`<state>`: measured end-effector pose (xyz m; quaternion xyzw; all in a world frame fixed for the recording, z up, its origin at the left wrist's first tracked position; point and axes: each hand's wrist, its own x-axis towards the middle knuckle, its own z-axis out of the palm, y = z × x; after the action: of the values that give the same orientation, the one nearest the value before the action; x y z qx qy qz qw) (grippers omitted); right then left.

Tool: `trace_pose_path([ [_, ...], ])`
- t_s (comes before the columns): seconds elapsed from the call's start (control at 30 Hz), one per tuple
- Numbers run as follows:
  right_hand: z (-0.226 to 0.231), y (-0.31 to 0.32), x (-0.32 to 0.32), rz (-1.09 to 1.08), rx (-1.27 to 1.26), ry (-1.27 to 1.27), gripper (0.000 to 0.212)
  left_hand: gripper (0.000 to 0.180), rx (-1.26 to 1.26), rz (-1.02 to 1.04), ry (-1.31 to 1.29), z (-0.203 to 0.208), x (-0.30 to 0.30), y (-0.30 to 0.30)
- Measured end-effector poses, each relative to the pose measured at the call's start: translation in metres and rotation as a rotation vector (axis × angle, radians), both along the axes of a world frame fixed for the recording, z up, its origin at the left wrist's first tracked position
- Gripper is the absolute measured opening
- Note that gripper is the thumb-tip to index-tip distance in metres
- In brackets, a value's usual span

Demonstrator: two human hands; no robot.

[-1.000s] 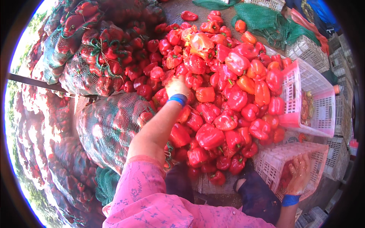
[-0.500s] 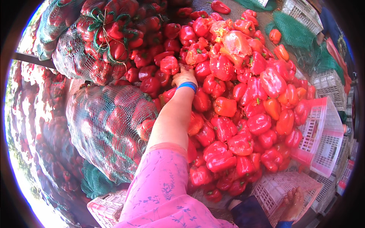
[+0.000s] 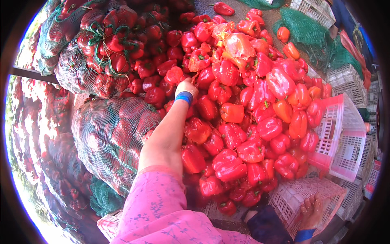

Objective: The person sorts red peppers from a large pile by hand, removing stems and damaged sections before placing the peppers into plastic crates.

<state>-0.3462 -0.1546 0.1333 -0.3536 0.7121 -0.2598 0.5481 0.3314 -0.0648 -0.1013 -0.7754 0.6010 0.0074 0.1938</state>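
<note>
Backdrop: filled net sacks (image 3: 115,140), left of the pepper heap (image 3: 229,164). Left arm (image 3: 164,140): stretched forward; left hand (image 3: 187,88) back-up on the heap's left side, beside a red pepper (image 3: 174,75); finger grip cannot be told. Right hand (image 3: 312,212): near-right of heap, at pink crate (image 3: 289,199), fingers slightly apart.

The person is wearing a pink shirt (image 3: 162,211), its short sleeve (image 3: 156,191) showing bluish leafy sprigs. Beyond the shirt, a blue wristband (image 3: 185,97) is circling behind the left hand (image 3: 187,87); right of it, another blue band (image 3: 304,235) is circling below the right hand (image 3: 312,213). Dark navy trousers (image 3: 270,225) are showing beside the shirt.
</note>
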Motion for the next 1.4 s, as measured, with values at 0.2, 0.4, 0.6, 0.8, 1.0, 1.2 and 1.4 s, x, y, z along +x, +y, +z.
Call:
trace_pose_path([
  [0.2,0.003,-0.013,0.082,0.265,-0.072,0.002,0.064,0.031,-0.954,0.718,1.555,0.065,-0.149,-0.003],
  [0.4,-0.058,-0.003,0.208,0.708,0.19,-0.643,0.052,0.087,-0.643,0.192,1.465,0.169,-0.282,-0.015],
  [0.6,-0.108,-0.008,0.23,0.32,0.6,-0.889,0.032,0.039,-0.527,0.071,1.52,0.155,-0.228,0.005],
  [0.8,-0.11,-0.028,0.198,0.419,0.477,-0.928,0.04,0.058,-0.361,0.921,0.626,0.066,-0.029,0.018],
  [1.0,-0.093,-0.031,0.176,0.396,0.424,-0.802,0.041,0.077,-0.335,0.964,1.165,-0.031,0.029,0.016],
  [1.2,-0.082,-0.026,0.159,0.262,0.367,-0.749,0.05,0.066,-0.195,0.828,1.154,-0.07,0.037,0.005],
  [1.4,-0.084,-0.023,0.15,0.189,0.385,-0.708,0.048,0.032,0.679,-0.316,-0.035,-0.094,0.04,-0.033],
])
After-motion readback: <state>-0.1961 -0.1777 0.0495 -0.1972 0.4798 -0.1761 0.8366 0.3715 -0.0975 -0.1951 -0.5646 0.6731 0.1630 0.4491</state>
